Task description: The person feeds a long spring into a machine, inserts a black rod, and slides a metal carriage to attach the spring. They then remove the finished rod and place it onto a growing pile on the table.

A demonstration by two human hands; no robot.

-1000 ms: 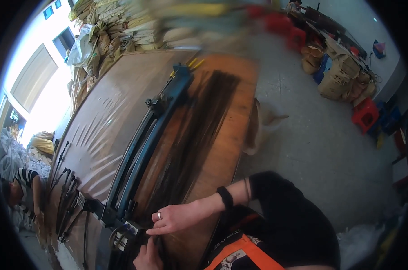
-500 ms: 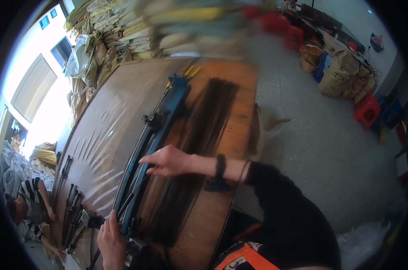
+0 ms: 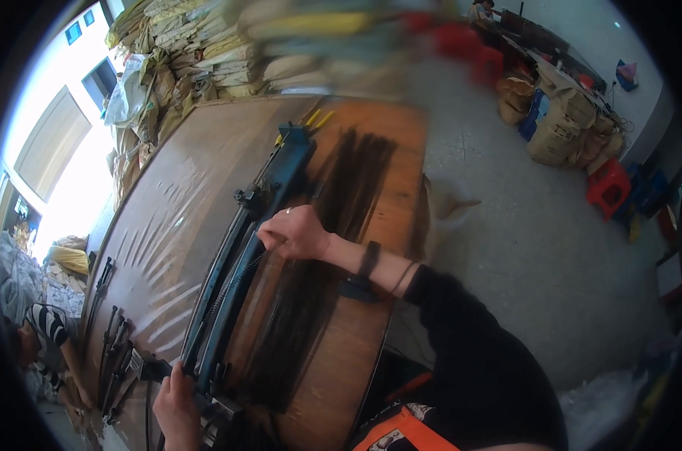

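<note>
A long blue metal fixture (image 3: 284, 177) with a channel lies lengthwise on the table. My right hand (image 3: 299, 233) is closed over the fixture's right edge, its fingers pinched around the upper end of a thin dark coil spring (image 3: 232, 289). From there the spring slants down along the channel. My left hand (image 3: 177, 413) is at the fixture's near end, thumb and fingers closed beside a dark block (image 3: 151, 367); what they grip is hidden. A dark clamp-like part (image 3: 252, 199) sits midway up the fixture. Right of it lies a bundle of long dark rods (image 3: 311, 323).
Yellow-handled pliers (image 3: 322, 119) lie at the fixture's far end. Several dark rod assemblies (image 3: 115, 346) rest at the table's left, where another person's arm (image 3: 76, 368) reaches in. Stacked sacks (image 3: 205, 52) stand behind the table (image 3: 168, 165); a red stool (image 3: 610, 186) is far right.
My right hand has moved up and right along the fixture, and its fingers have closed. The coil spring now shows stretched below it. The dark rod above my left hand no longer sticks up.
</note>
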